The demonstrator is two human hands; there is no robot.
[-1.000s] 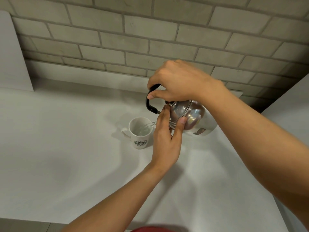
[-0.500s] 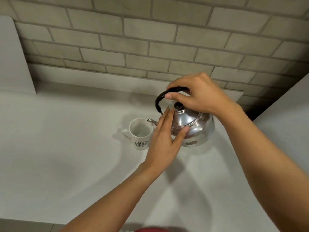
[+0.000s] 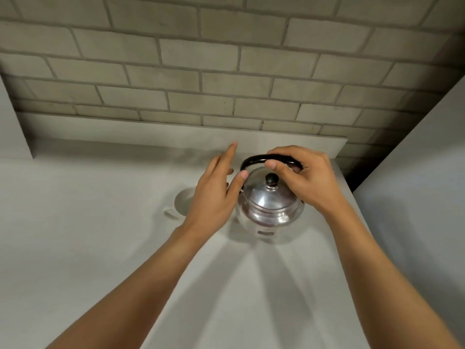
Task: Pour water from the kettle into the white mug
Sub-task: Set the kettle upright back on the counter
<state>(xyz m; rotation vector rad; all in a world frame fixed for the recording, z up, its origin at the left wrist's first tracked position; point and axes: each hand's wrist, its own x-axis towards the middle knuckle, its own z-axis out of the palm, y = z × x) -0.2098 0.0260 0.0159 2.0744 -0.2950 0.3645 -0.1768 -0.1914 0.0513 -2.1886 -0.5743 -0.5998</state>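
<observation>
The steel kettle point(image 3: 270, 205) stands upright on the white counter point(image 3: 88, 248), its black-knobbed lid on top. My right hand point(image 3: 307, 180) curls around the kettle's black handle point(image 3: 254, 159). My left hand point(image 3: 216, 195) is beside the kettle's left side with fingers spread, its thumb near the lid's edge; whether it touches is unclear. The white mug point(image 3: 181, 204) sits left of the kettle, mostly hidden behind my left hand; only part of its rim and its handle show.
A grey brick wall point(image 3: 226, 84) rises behind the counter above a low white ledge point(image 3: 151, 137). A white panel point(image 3: 415, 185) closes off the right side, and another white surface point(image 3: 10, 127) stands at the far left.
The kettle went from tilted over the mug with water running out to upright on the counter. My left hand slid off the kettle's side and opened. The view shifted closer.
</observation>
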